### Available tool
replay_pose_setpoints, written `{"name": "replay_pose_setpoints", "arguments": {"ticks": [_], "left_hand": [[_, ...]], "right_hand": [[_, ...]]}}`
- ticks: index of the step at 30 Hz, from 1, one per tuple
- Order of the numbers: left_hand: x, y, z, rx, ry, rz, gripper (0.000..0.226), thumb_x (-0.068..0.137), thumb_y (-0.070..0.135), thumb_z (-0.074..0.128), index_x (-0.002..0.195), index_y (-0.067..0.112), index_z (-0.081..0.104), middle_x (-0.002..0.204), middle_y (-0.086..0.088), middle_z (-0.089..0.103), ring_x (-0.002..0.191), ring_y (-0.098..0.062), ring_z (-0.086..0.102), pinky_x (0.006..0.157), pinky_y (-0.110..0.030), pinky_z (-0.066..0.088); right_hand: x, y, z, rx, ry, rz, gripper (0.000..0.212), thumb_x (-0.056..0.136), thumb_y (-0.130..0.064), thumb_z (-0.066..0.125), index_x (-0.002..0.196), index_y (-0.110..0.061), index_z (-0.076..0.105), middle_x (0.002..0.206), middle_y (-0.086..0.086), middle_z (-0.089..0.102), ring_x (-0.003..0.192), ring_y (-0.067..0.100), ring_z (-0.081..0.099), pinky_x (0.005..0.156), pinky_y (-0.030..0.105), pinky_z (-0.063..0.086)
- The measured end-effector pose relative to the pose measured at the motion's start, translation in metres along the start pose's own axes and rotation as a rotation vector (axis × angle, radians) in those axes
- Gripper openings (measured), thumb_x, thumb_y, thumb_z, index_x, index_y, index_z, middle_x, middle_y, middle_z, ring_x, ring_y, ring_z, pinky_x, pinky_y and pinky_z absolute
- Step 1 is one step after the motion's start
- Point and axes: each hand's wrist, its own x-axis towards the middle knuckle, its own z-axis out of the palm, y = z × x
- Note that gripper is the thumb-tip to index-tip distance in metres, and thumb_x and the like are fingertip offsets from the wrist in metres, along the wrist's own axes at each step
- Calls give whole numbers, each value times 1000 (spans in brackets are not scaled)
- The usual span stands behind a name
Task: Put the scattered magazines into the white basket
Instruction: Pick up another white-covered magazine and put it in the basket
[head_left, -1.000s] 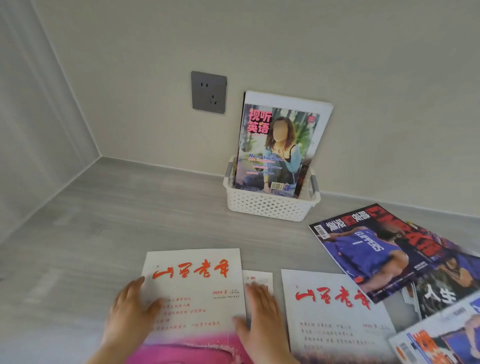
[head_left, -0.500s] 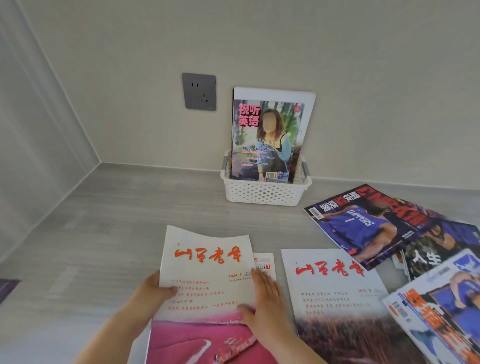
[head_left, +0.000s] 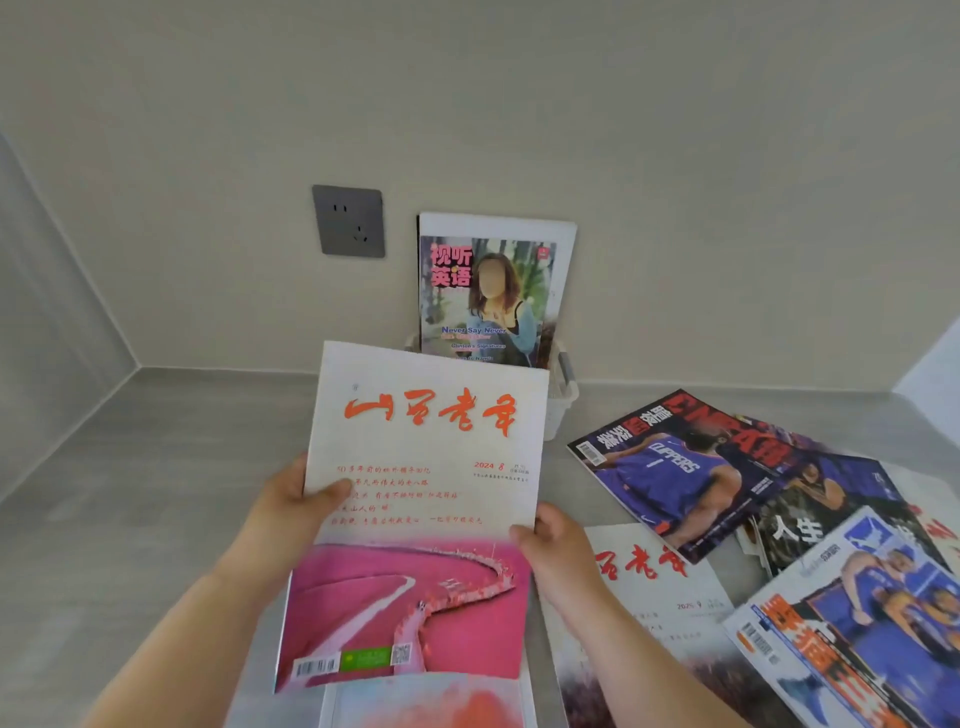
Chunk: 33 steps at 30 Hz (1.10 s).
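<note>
White-and-pink magazine with red brush title (head_left: 421, 467) is up off the grey table (head_left: 156, 467) now; half a second ago only its top edge was lifted. My left hand (head_left: 283, 512) grips its left edge, thumb on the cover. My right hand (head_left: 558, 551) holds the right edge. It blocks most of the white plastic basket (head_left: 562, 397), which holds an upright pink-titled magazine (head_left: 483, 296). Glossy basketball magazines (head_left: 670, 467) overlap at right.

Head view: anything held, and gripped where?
The white-and-pink magazine, held by both hands at mid-height: left hand on its left edge, thumb over the cover; right hand on its right edge.
</note>
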Motion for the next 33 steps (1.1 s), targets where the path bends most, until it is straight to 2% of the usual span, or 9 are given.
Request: {"name": "replay_pose_setpoints", "arguments": {"ticks": [3, 8, 12, 16, 19, 22, 26, 30, 33], "left_hand": [[25, 26, 6, 7, -19, 79, 26, 85, -3, 49, 106, 12, 56, 101, -1, 61, 84, -17, 58, 68, -23, 42], [76, 74, 22, 10, 20, 207, 32, 84, -2, 51, 114, 11, 55, 103, 4, 58, 90, -17, 57, 77, -27, 43], [127, 112, 33, 19, 103, 334, 30, 83, 2, 55, 112, 12, 58, 95, 9, 58, 78, -5, 58, 61, -12, 41], [166, 125, 46, 43, 127, 368, 33, 83, 4, 56, 116, 4, 56, 102, 3, 55, 95, -14, 54, 77, -24, 44], [183, 115, 57, 79, 132, 353, 33, 84, 2, 55, 116, -1, 56, 108, -2, 56, 95, -14, 52, 84, -25, 40], [196, 107, 67, 66, 108, 343, 31, 85, 2, 53, 115, -1, 56, 109, -4, 57, 95, -15, 53, 83, -24, 41], [209, 107, 80, 54, 85, 343, 30, 85, 2, 53, 114, 0, 57, 100, 2, 55, 91, -14, 54, 57, -1, 43], [222, 99, 89, 54, 32, 321, 29, 84, 5, 55, 113, 3, 59, 99, 2, 58, 87, -11, 56, 51, -1, 44], [231, 87, 91, 127, 28, 278, 31, 84, 6, 56, 114, 2, 58, 112, -7, 62, 90, -14, 55, 66, -12, 46]], "right_hand": [[21, -23, -15, -30, 30, -92, 16, 85, -3, 49, 88, -17, 56, 92, 4, 65, 78, 14, 61, 58, 9, 43], [65, -77, -44, -46, 95, -265, 24, 84, -1, 50, 80, -24, 54, 83, -7, 63, 66, -3, 60, 50, 2, 40], [103, -121, -60, -100, 191, -376, 28, 84, -6, 51, 71, -31, 54, 74, -9, 63, 69, 7, 65, 64, 23, 50], [142, -139, -63, -209, 291, -418, 15, 86, -13, 50, 94, -14, 63, 98, 6, 70, 86, 23, 64, 77, 42, 54], [167, -129, -61, -236, 326, -380, 18, 86, -11, 50, 95, -5, 64, 98, 15, 70, 81, 25, 63, 72, 38, 54], [186, -115, -57, -249, 358, -336, 17, 86, -10, 51, 91, -1, 64, 95, 15, 70, 69, 17, 56, 56, 17, 43], [201, -107, -63, -150, 407, -305, 15, 84, -8, 51, 89, -6, 65, 81, 5, 67, 66, 13, 56, 59, 25, 43], [208, -103, -73, -121, 409, -307, 22, 83, -8, 52, 68, -22, 60, 65, -10, 61, 58, 1, 53, 47, 8, 41], [215, -97, -72, -236, 377, -230, 14, 83, -7, 50, 81, -1, 62, 84, 17, 70, 75, 29, 62, 67, 35, 52]]}}
